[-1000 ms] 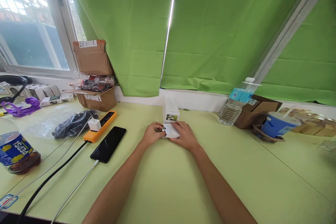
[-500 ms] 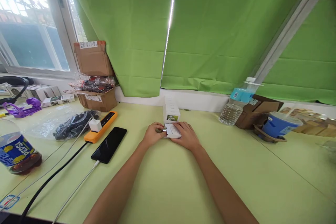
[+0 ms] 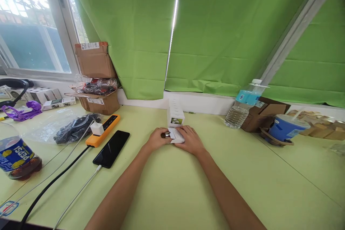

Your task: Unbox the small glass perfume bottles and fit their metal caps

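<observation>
My left hand (image 3: pixel 156 139) is closed around a small cylindrical object (image 3: pixel 167 134), silvery with a dark round end; its exact kind is too small to make out. Against its right side lies a small white carton (image 3: pixel 176 136) with fine print on it, a pale flap showing at its near edge. My right hand (image 3: pixel 192 140) grips this carton from the right, fingers over its far side and thumb at the near side. Directly behind both hands a row of white boxes (image 3: pixel 176 119) stretches toward the wall, the front one bearing a flower picture.
To the left are a black phone (image 3: pixel 111 149) on a cable, an orange power strip (image 3: pixel 104 130), a bagged dark item (image 3: pixel 77 128), a Pepsi bottle (image 3: pixel 18 158) and an open cardboard box (image 3: pixel 101 104). A water bottle (image 3: pixel 237 115) and a blue cup (image 3: pixel 287 128) stand right.
The silvery object has shifted slightly left, away from the carton, and its dark end shows more. The carton's near flap is more visible. My right hand has barely moved.
</observation>
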The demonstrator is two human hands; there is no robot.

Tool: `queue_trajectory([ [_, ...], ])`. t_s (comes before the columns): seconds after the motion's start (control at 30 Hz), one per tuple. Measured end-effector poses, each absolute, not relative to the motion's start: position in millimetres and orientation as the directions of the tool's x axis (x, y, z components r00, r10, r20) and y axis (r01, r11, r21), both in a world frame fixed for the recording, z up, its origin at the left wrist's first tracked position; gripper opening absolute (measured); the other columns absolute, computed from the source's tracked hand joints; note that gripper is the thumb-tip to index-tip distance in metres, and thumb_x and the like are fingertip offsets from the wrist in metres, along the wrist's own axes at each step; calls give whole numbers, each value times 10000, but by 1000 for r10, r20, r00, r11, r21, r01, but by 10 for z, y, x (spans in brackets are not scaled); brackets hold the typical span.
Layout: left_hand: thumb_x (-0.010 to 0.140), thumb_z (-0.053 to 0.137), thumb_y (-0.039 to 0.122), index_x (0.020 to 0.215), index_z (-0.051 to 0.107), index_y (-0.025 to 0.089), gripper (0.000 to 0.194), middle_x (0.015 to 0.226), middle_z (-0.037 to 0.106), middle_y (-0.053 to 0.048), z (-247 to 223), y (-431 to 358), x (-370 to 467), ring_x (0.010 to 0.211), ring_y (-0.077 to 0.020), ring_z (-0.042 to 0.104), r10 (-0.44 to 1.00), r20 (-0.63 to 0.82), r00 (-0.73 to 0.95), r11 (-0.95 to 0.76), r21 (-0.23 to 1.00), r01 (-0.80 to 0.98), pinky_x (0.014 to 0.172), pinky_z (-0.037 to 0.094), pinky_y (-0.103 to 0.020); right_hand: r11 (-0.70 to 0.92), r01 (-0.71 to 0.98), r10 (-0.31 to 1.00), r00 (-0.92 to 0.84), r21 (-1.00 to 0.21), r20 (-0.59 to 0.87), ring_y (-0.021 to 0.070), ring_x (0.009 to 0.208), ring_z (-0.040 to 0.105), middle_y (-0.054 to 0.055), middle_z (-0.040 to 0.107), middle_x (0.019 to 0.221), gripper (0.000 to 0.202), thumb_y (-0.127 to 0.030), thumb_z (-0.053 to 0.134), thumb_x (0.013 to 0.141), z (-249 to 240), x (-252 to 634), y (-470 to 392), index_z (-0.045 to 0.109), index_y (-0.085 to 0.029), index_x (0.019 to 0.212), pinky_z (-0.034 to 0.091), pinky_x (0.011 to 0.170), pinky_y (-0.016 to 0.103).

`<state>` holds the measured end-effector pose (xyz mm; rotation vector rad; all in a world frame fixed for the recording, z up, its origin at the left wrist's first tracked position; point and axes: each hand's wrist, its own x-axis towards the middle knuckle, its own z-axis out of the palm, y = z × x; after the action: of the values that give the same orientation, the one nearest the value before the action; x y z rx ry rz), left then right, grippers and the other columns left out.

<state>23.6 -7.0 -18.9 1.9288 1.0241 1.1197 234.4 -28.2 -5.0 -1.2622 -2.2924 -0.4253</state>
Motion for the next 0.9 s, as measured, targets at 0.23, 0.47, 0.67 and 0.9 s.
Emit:
queue_trajectory([
  [0.23,643,715,277,919,727,202,286,952,688,-26,-170,-67,213,933,-213,613,861,377,342,-489,799,350,819,489,-270,536,842,680,-473,60,560,309,1072,514,124,591,1156,551,-440,657,751,-56,2347,-275,547,-219,1244,419,908,441],
  [0.47,644,710,286,916,720,205,284,923,685,-20,-181,-67,216,906,-207,605,856,391,337,-505,769,392,816,476,-269,524,850,691,-465,59,553,310,1050,517,126,589,1149,547,-430,652,755,-52,2335,-277,542,-222,1249,425,894,440],
  [0.67,646,715,305,916,701,219,284,945,680,-16,-162,-83,202,912,-214,582,852,401,335,-518,734,439,795,454,-273,530,846,696,-470,54,542,312,1051,510,126,583,1145,546,-422,654,751,-29,2320,-296,545,-215,1244,421,904,442],
  [0.9,639,716,308,869,679,218,249,903,672,-8,-141,-99,201,890,-208,569,861,389,327,-506,714,484,744,439,-258,557,829,690,-496,51,528,311,1052,507,127,578,1139,567,-465,658,746,-30,2283,-310,540,-219,1243,419,906,442],
])
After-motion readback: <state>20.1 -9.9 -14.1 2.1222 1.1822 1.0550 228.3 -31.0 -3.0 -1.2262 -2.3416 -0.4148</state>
